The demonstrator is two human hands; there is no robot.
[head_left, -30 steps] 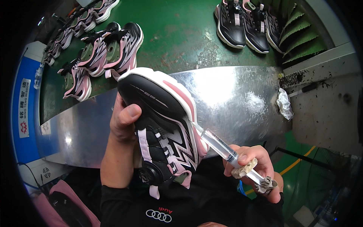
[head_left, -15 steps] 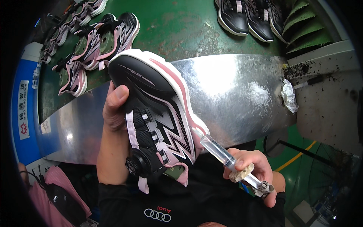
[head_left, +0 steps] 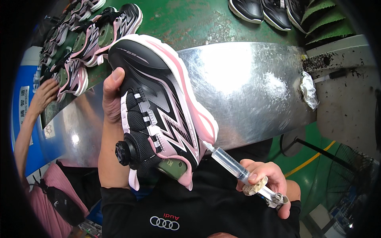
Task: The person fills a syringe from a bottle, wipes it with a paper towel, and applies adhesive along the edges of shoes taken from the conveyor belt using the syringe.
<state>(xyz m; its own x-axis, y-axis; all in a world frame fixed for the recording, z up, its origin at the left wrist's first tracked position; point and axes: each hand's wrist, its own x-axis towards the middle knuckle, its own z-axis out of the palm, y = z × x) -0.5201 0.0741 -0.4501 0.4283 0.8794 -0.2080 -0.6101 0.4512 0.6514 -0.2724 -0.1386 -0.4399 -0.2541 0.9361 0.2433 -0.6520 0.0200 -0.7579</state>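
Note:
My left hand (head_left: 112, 97) is closed round the toe side of a black, pink and white sneaker (head_left: 168, 107), thumb on the upper. The shoe is tilted, toe up and away, its sidewall turned to the right. A round black dial and pink pull loops show at its collar, and a green shoe last (head_left: 173, 168) sits inside. In my right hand (head_left: 268, 176) is a clear plastic syringe (head_left: 230, 163), its plunger end wrapped in crumpled, stained material. The syringe tip touches or nearly touches the seam between sole and upper near the heel.
A shiny metal sheet (head_left: 246, 115) with white powder lies beyond my hands. Several similar sneakers (head_left: 77, 79) stand at the far left; black shoes (head_left: 274, 14) at the far right. A co-worker's hand (head_left: 45, 95) reaches to the left row. White crumpled tissue (head_left: 308, 90) lies right.
The sneaker has shifted a little left and turned, showing more of its heel. The syringe tip has moved slightly down along the heel seam. A co-worker's arm has come in at the left.

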